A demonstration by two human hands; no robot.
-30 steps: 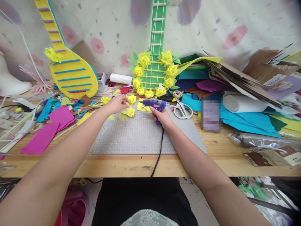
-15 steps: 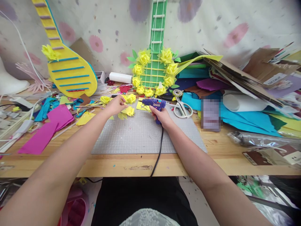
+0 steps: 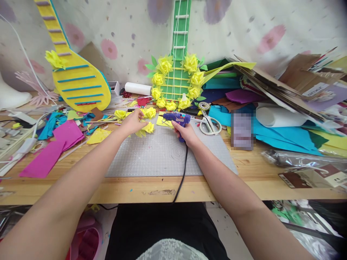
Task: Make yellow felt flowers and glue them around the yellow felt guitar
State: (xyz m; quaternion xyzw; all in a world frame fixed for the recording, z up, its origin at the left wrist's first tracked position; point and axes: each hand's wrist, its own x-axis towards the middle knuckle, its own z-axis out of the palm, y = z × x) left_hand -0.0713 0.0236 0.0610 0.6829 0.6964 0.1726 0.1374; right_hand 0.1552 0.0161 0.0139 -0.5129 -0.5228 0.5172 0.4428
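Note:
My right hand grips a blue hot glue gun by its handle, with the nozzle pointing left. A black cord hangs from the handle and runs over the table's front edge. Among yellow paper flowers, my left hand has its fingers pinched together; what is between them is too small to make out. One yellow paper flower with pointed petals lies just below those fingers. Another yellow flower sits right behind them. Under both hands is a grey cutting mat. A yellow paper piece lies by the nozzle.
A green paper guitar ringed with yellow flowers leans at the back. Left of it stands a yellow guitar. White-handled scissors lie right of the glue gun. Magenta paper is at left, blue sheets at right.
Both hands stay almost where they were, the glue gun still in the right one. The left fingers shift only slightly beside the flowers. The whole view has drifted a little.

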